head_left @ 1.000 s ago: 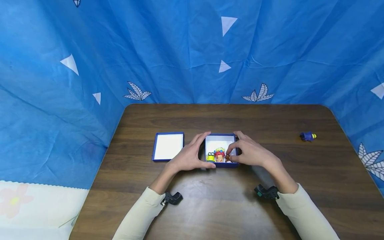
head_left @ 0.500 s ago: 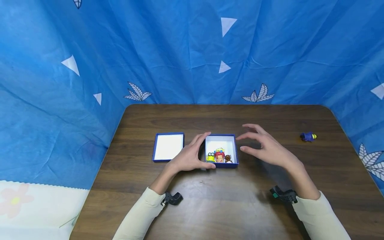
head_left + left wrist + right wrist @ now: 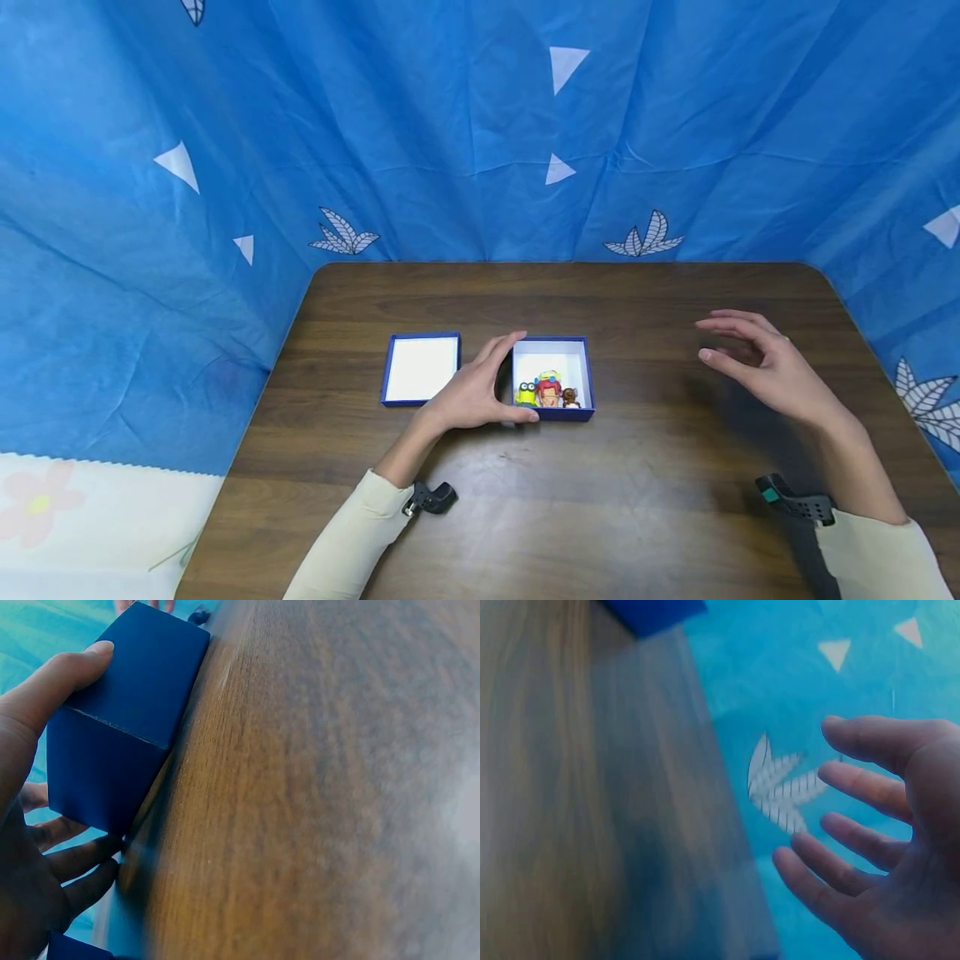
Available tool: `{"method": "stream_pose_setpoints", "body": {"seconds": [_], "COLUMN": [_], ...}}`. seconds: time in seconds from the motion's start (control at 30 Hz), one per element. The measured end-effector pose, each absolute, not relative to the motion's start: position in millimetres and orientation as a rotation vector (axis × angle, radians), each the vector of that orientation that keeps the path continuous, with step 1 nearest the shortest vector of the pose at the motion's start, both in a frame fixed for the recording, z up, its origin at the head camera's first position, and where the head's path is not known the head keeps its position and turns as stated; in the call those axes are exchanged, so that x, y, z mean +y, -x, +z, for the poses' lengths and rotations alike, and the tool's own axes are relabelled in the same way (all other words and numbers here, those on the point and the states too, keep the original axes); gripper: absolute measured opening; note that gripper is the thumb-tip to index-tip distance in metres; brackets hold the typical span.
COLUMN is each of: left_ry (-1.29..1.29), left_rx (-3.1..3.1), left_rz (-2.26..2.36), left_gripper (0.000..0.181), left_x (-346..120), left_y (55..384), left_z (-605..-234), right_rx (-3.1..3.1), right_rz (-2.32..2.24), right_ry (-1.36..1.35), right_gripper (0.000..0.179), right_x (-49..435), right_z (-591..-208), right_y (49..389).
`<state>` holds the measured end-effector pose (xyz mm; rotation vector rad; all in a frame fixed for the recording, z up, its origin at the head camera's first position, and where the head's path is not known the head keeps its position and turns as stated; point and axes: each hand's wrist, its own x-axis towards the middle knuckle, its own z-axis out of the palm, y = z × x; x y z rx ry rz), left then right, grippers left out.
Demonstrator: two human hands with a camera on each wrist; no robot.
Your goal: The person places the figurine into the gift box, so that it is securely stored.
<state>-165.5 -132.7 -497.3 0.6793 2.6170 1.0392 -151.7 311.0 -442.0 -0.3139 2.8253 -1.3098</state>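
My left hand [image 3: 468,392] holds a small blue box [image 3: 566,414] by its left end, thumb on the near wall and fingers at the far side. The left wrist view shows the thumb pressed on the blue cardboard [image 3: 142,690]. Along the near inside wall of the white interior are a yellow minion figurine [image 3: 527,394], a red-haired figurine [image 3: 549,390] and a small brown-haired figurine [image 3: 571,398]. Far to the right, my right hand [image 3: 780,371] hovers over the table with fingers spread, holding nothing. A dark blue figurine [image 3: 199,615] is tiny in the left wrist view; that hand mostly hides it in the head view.
A shallow blue-rimmed lid [image 3: 422,368], white inside, lies just left of my left hand. The dark wooden table [image 3: 555,517] ends at a blue curtain [image 3: 420,125] behind and at the sides. A pale flowered cloth [image 3: 90,517] shows at lower left.
My right hand has let go of the brown-haired figurine inside the box and moved far right, over the dark blue figurine's spot. The left hand and box stay put.
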Motion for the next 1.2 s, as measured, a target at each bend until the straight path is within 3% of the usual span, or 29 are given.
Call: {"method": "stream_pose_setpoints", "body": {"seconds": [0.47, 0.7, 1.2], "left_ry": [-0.674, -0.660, -0.683], "left_rx": [2.614, 2.613, 2.622], "left_rz": [1.043, 1.031, 1.044], "left_gripper": [0.126, 0.125, 0.126], "left_x": [-133, -132, -133], "left_y": [165, 165, 165], "left_z": [-498, -497, -499], "right_rx": [3.038, 3.143, 3.032], "right_rz": [-1.224, -1.140, -1.002], "right_ry": [-0.100, -0.081, -0.161], "right_gripper": [0.059, 0.048, 0.041], "right_x": [376, 385, 394], "right_z": [-473, -479, -498], "right_y": [146, 157, 166]}}
